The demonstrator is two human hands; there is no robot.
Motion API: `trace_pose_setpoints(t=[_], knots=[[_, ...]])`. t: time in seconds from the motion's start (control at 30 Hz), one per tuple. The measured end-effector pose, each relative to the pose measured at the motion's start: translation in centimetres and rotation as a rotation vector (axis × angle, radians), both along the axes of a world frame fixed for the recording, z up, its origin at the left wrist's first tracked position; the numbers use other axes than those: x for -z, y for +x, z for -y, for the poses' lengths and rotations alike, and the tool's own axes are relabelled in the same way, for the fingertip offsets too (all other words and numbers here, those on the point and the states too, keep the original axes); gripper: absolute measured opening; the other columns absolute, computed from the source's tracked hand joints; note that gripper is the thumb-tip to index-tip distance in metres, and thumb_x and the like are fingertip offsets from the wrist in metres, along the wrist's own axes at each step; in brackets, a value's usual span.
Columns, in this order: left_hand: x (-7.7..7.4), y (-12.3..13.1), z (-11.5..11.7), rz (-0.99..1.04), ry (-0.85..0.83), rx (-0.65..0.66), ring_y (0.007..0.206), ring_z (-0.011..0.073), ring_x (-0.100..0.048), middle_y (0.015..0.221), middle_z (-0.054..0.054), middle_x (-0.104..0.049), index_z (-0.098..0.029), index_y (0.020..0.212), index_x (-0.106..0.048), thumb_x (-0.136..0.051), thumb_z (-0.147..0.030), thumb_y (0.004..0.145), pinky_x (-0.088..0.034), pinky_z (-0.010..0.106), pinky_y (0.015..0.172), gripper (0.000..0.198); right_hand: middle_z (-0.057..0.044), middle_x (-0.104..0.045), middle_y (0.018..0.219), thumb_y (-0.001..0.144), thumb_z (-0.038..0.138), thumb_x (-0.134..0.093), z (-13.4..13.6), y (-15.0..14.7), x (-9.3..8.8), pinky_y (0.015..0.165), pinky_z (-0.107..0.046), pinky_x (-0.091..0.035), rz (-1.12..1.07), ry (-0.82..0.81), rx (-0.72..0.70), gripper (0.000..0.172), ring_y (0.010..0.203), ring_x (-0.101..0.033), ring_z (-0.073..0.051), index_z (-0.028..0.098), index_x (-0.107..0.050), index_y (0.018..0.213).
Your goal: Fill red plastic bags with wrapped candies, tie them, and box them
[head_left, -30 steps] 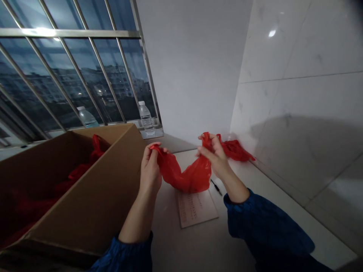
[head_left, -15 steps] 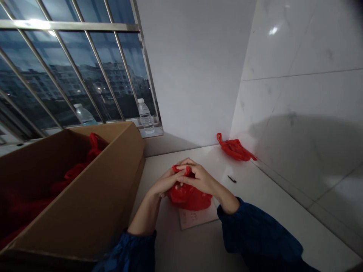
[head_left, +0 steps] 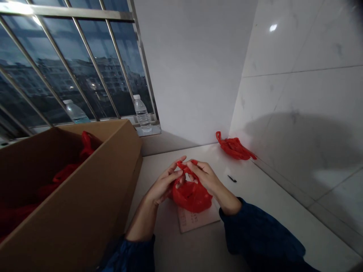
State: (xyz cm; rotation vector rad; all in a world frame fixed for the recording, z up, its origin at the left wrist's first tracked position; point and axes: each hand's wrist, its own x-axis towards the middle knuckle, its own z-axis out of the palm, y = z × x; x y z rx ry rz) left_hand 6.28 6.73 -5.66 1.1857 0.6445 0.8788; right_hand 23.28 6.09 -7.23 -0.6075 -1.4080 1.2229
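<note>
A red plastic bag [head_left: 193, 198] with something inside rests on a pale booklet [head_left: 198, 221] on the white table. My left hand [head_left: 166, 183] has its thumb and fingers closed on one side of the bag's handles, at the top. From the other side my right hand [head_left: 205, 174] pinches the same handles, its fingertips close to those of the left. A loop of red plastic stretches between the two hands. What the bag contains is hidden.
On the left stands a tall cardboard box [head_left: 113, 162] with red bags [head_left: 66, 172] inside. Another red bag [head_left: 234, 148] lies by the wall corner, near a small black pen-like object [head_left: 231, 178]. Water bottles [head_left: 142, 114] stand at the barred window.
My hands have drawn slightly apart from their overlapped position, with the bag's handles now stretched between them. The view has shifted a little, and more of the booklet shows.
</note>
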Motion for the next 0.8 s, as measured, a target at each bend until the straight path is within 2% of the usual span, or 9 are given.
trace_pose_setpoints(t=[0.1,0.23,0.3,0.37,0.43,0.53,0.67,0.73,0.8], knots=[[0.1,-0.8,-0.1,0.032,-0.044,0.050,0.053,0.0083,-0.044,0.066,-0.002,-0.056,-0.020,0.146,-0.043,-0.064,-0.032,0.086,-0.034,0.019,0.055,0.065,0.004,-0.060,0.072,0.093,0.044,-0.061,0.1,0.1,-0.1,0.050,-0.021,-0.039,-0.145,-0.106,-0.078,0.025,0.051,-0.048,-0.007,0.021,-0.067,0.102],[-0.4,-0.8,0.4,-0.088,0.067,-0.008,0.063,0.0107,-0.051,0.075,0.000,-0.058,-0.020,0.142,-0.048,-0.063,-0.040,0.090,-0.038,0.020,0.059,0.058,0.000,-0.069,0.085,0.091,0.036,-0.065,0.1,1.2,-0.4,0.070,-0.025,-0.050,0.040,0.031,-0.150,0.019,0.073,-0.063,-0.011,0.022,-0.065,0.104],[-0.6,-0.7,0.6,-0.201,0.189,-0.025,0.063,0.0106,-0.051,0.075,-0.001,-0.059,-0.021,0.143,-0.047,-0.070,-0.036,0.085,-0.040,0.020,0.061,0.064,-0.002,-0.069,0.097,0.088,0.031,-0.069,0.1,1.6,-0.5,0.080,-0.029,-0.051,0.177,0.154,-0.045,0.020,0.087,-0.065,-0.014,0.023,-0.064,0.105],[-0.5,-0.5,0.7,-0.310,0.313,-0.056,0.064,0.0115,-0.053,0.074,-0.002,-0.060,-0.021,0.141,-0.049,-0.073,-0.029,0.080,-0.042,0.021,0.063,0.066,-0.002,-0.066,0.102,0.085,0.026,-0.071,0.3,1.8,-0.7,0.080,-0.029,-0.051,0.268,0.277,0.118,0.018,0.090,-0.064,-0.014,0.022,-0.064,0.101],[-0.4,-0.3,0.6,-0.404,0.423,-0.116,0.068,0.0135,-0.057,0.077,-0.001,-0.065,-0.020,0.134,-0.058,-0.069,-0.026,0.081,-0.046,0.023,0.067,0.055,-0.002,-0.062,0.098,0.085,0.022,-0.070,0.7,1.7,-1.0,0.077,-0.028,-0.051,0.323,0.387,0.228,0.011,0.087,-0.063,-0.014,0.022,-0.065,0.095],[-0.5,-0.1,0.7,-0.453,0.537,-0.224,0.082,0.0167,-0.062,0.092,0.003,-0.071,-0.020,0.120,-0.068,-0.061,-0.021,0.082,-0.049,0.026,0.078,0.039,-0.001,-0.060,0.093,0.086,0.016,-0.068,1.2,1.6,-1.5,0.078,-0.028,-0.051,0.383,0.530,0.294,0.006,0.087,-0.062,-0.014,0.021,-0.065,0.088],[-1.4,0.3,1.3,-0.305,0.441,-0.196,0.102,0.0195,-0.064,0.115,0.007,-0.070,-0.020,0.120,-0.068,-0.062,-0.027,0.084,-0.049,0.028,0.091,0.038,-0.002,-0.061,0.096,0.086,0.013,-0.068,1.3,2.1,-1.7,0.081,-0.030,-0.050,0.461,0.597,0.374,0.009,0.091,-0.063,-0.015,0.022,-0.066,0.087],[-1.5,0.5,1.5,-0.226,0.322,-0.197,0.100,0.0187,-0.064,0.114,0.007,-0.071,-0.019,0.120,-0.069,-0.066,-0.034,0.084,-0.049,0.026,0.088,0.039,-0.002,-0.061,0.098,0.085,0.011,-0.068,1.3,2.5,-1.8,0.082,-0.031,-0.049,0.501,0.605,0.400,0.012,0.092,-0.062,-0.016,0.022,-0.067,0.087],[-1.0,0.5,1.1,-0.161,0.212,-0.261,0.090,0.0168,-0.066,0.106,0.007,-0.073,-0.019,0.118,-0.071,-0.070,-0.039,0.082,-0.051,0.024,0.081,0.041,-0.003,-0.061,0.100,0.084,0.010,-0.067,1.7,2.8,-2.1,0.082,-0.031,-0.049,0.573,0.616,0.400,0.013,0.094,-0.061,-0.016,0.022,-0.068,0.086]])
